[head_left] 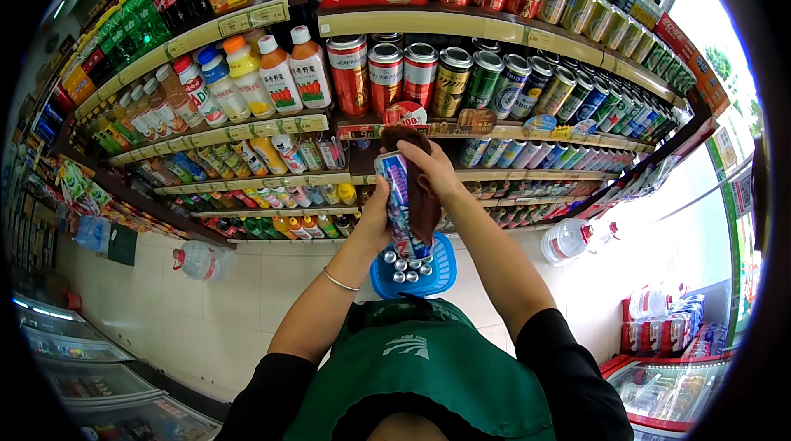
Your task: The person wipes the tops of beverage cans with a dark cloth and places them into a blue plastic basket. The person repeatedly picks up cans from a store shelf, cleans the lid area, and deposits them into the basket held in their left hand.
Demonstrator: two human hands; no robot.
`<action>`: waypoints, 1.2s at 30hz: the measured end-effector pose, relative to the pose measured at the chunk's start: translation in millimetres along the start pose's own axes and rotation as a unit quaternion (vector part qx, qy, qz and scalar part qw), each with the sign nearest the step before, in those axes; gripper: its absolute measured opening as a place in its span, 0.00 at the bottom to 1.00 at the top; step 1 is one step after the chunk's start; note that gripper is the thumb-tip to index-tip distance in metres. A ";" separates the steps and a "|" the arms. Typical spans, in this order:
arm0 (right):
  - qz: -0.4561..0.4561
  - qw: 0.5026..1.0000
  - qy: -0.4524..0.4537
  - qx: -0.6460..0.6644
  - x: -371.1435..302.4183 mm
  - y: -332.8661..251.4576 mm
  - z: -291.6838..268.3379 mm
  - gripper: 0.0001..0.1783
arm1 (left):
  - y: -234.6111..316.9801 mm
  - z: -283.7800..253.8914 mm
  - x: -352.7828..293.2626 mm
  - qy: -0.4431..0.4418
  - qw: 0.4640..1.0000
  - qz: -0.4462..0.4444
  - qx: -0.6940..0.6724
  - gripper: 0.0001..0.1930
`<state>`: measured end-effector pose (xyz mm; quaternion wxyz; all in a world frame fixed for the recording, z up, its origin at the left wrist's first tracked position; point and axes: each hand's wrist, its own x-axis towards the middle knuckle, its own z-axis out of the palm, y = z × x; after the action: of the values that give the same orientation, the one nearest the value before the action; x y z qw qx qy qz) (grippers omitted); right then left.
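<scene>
Partly blue can [399,200] (tall, patterned)

A blue patterned can [397,196], slightly tilted, is held against a crumpled brown cloth [423,212].

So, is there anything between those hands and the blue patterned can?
Yes, on the right: the brown cloth is bunched between at least part of the right hand and the blue patterned can. Nothing visible separates the left hand from it.
</scene>
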<state>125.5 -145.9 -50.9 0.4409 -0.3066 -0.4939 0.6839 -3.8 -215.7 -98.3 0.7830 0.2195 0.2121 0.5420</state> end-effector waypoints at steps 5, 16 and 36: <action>-0.042 0.988 0.122 -0.081 -9.0 13.6 20.4 0.30 | 9.5 13.6 -3.6 0.055 0.998 0.032 -0.025 0.31; -0.022 0.989 0.108 -0.102 -87.1 74.8 -2.7 0.30 | 12.8 -20.5 13.9 0.154 0.987 0.028 -0.022 0.32; -0.006 0.833 0.079 -0.548 -103.3 77.1 -51.0 0.12 | -2.8 -42.0 -3.0 0.220 0.935 0.138 0.242 0.26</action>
<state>189.7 -228.3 -142.1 0.2418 -0.5478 -0.7532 0.2723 -26.5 -214.7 -133.8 0.5580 0.3046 0.4711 0.6115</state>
